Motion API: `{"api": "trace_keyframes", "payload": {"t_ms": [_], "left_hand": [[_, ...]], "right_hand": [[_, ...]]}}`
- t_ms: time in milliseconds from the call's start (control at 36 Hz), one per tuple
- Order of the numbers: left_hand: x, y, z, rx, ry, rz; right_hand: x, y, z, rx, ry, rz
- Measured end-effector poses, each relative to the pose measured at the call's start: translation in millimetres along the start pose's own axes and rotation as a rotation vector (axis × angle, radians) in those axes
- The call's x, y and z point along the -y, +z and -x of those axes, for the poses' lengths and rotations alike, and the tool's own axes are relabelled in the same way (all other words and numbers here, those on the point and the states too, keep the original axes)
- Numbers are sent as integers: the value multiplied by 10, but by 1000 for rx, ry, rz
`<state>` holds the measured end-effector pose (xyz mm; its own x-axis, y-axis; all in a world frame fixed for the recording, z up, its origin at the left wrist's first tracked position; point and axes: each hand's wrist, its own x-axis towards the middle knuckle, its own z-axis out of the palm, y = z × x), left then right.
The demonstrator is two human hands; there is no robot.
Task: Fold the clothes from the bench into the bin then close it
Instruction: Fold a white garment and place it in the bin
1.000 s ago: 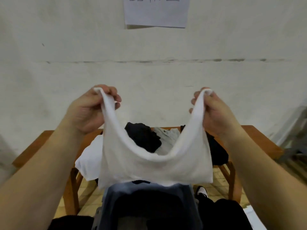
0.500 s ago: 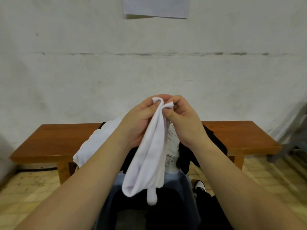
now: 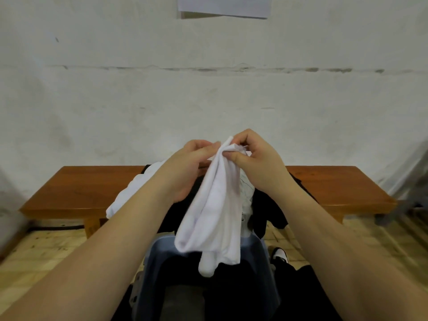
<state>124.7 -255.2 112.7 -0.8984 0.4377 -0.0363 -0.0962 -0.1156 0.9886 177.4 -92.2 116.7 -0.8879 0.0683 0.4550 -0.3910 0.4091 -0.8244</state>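
A white garment [image 3: 214, 212] hangs folded in half lengthwise, its top corners pinched together between my left hand [image 3: 185, 167] and my right hand [image 3: 254, 161]. Its lower end dangles just above the open grey-blue bin [image 3: 157, 262], which stands on the floor right in front of me. Behind it, a wooden bench [image 3: 76, 188] runs along the wall. On the bench's middle lies a pile of clothes: a white piece [image 3: 125, 198] at the left, black cloth [image 3: 273, 209] at the right, mostly hidden by my hands.
A pale wall rises behind the bench, with a sheet of paper [image 3: 224, 5] stuck high on it. The floor [image 3: 37, 253] is yellowish tile. A black-and-white shoe [image 3: 279, 254] shows right of the bin. Grey metal objects [image 3: 414, 181] lean at the far right.
One second ago my hands held the white garment spread wide apart. They came together, doubling it lengthwise, and have since lowered slightly with the camera tilting a little.
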Motion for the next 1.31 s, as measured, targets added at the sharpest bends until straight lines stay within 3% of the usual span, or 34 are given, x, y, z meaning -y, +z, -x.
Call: {"api": "trace_keyframes", "payload": {"t_ms": [56, 194, 250, 306, 472, 583, 667, 722, 833, 1056, 1139, 1222, 1306], "left_hand": [[68, -38, 6, -40, 22, -151], [248, -111, 301, 101, -19, -889], [336, -180, 389, 42, 17, -1103], [348, -298, 329, -98, 35, -1171], [157, -497, 269, -326, 171, -1110], [94, -476, 217, -370, 277, -854], [47, -499, 141, -304, 240, -510], [6, -509, 79, -264, 225, -403], [-74, -458, 1, -199, 219, -462], [-351, -469, -142, 4, 250, -473], [-484, -472, -204, 31, 273, -415], [-567, -494, -236, 9, 305, -264], [-466, -547, -249, 25, 255, -376]], "right_hand": [[-9, -23, -12, -48, 9, 31], [-37, -120, -55, -130, 52, 102], [-55, -184, -50, -136, 52, 111], [-87, -273, -37, -160, 51, 94], [-249, -561, -2, -184, 44, 195], [-336, -711, 7, -169, 87, 229], [-370, -797, 12, -132, 129, 224], [-392, -843, 12, -104, 140, 240], [-393, -923, -13, -2, 165, 218], [-257, -1127, -154, 233, 373, 473], [-174, -1160, -188, 157, 301, 348], [-182, -1175, -197, 69, 233, 58], [-291, -1086, -119, 139, 286, 144]]}}
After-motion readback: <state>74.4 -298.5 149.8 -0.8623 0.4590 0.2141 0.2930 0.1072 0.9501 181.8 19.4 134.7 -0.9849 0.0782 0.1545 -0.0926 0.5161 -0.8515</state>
